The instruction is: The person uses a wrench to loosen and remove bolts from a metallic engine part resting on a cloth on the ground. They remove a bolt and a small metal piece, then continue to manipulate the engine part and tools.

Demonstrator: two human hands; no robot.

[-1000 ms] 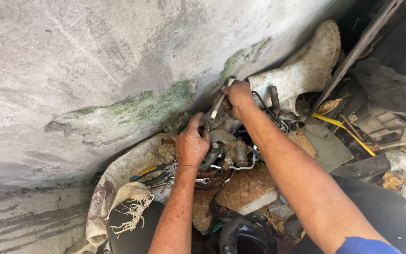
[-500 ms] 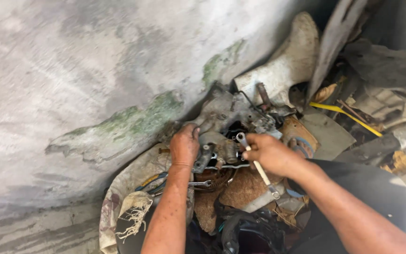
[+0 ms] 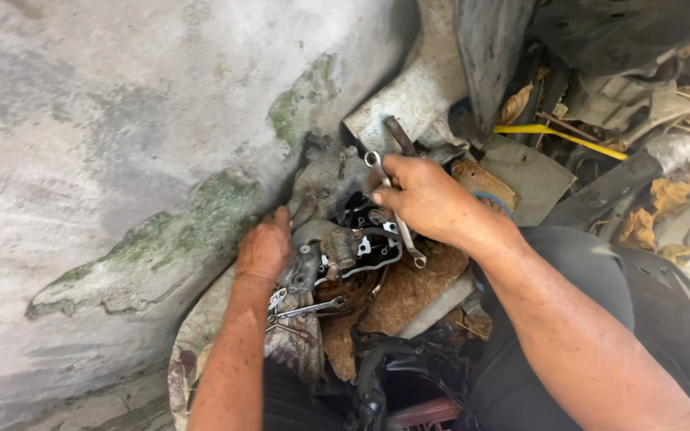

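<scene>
A greasy grey engine part [image 3: 331, 239] lies on a worn cloth beside a concrete wall. My left hand [image 3: 265, 247] rests on its left side, fingers curled against the metal. Over the part's right side, my right hand [image 3: 425, 195] grips a metal spanner [image 3: 399, 230]. The spanner's ring end [image 3: 372, 159] sticks up past my fingers and its other end [image 3: 418, 260] points down below my palm. A black opening with a white gasket edge [image 3: 369, 239] shows just under that hand.
A stained concrete wall with green patches [image 3: 137, 144] fills the left. More spanners [image 3: 301, 307] lie on the patterned cloth [image 3: 297, 347] below the part. Scrap, a yellow strip [image 3: 561, 134], dry leaves and dark plastic panels [image 3: 616, 32] crowd the right.
My right hand has moved down from the wall to above the engine part, with the spanner in it. My left hand has stayed on the part's left side. The camera has moved closer.
</scene>
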